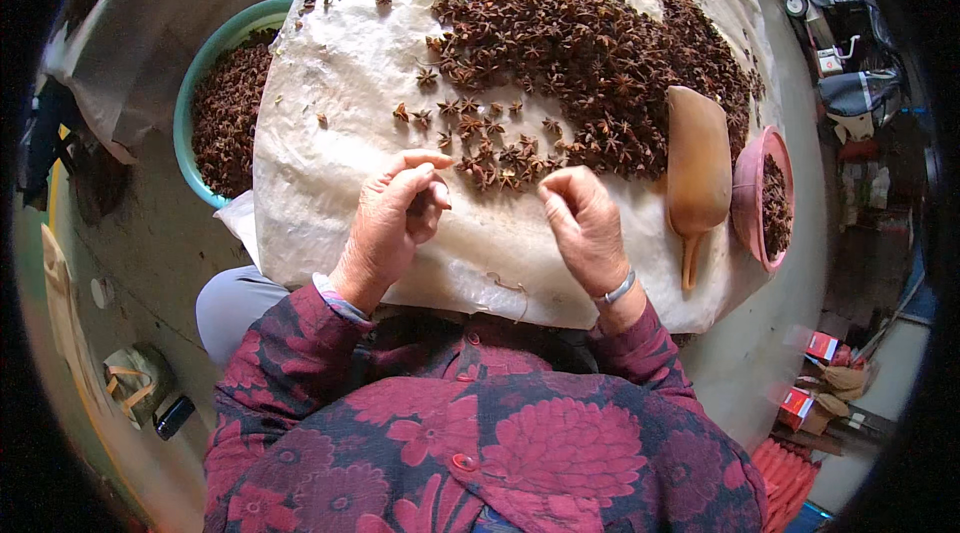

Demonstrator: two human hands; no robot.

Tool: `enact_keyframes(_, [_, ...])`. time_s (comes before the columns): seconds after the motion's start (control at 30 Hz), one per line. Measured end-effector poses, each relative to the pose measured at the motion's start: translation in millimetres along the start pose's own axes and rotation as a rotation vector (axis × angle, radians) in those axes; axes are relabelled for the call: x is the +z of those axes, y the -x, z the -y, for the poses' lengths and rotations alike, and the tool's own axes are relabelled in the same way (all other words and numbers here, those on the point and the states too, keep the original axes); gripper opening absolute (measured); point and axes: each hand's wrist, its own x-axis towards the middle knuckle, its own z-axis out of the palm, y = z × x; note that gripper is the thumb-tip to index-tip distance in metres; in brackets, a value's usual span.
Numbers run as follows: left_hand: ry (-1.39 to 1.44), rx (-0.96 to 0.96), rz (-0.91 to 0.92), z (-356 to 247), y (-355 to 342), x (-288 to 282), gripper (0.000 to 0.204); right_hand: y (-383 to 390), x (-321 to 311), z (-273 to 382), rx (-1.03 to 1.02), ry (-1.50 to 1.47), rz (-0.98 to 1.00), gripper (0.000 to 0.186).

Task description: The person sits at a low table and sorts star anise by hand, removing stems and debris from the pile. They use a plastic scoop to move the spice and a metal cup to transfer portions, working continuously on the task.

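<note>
On the pale bench (310, 183), star anise (590, 63) lies in a dark heap, with loose pieces (490, 143) spread nearer the person. The left hand (395, 218), half curled, is beside these; the right hand (588, 233) narrows to a pinch, though I cannot tell whether either holds anything. A scoop (698, 163) lies between heap and pink bowl (747, 205); a green basin (186, 123) sits left.

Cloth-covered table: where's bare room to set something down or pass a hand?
Free: left stretch between teal basin and left hand, bar a few stray pods; near strip between left hand and right hand, bar a thin strand; small patch between right hand and scoop.
Crowded: far middle to right, with star anise heap, scoop, pink bowl; loose pods just beyond the hands.
</note>
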Motion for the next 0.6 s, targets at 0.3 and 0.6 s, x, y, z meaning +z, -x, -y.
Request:
enact_keyframes(0.3, [-0.316,-0.246,0.177,8,-6,1,0.018,-42,17,-24,-0.411,0.764,0.221,0.012])
enact_keyframes(0.6, [-0.494,0.031,0.156,22,1,14,0.027,-17,18,-4,-0.365,0.316,0.092,0.011])
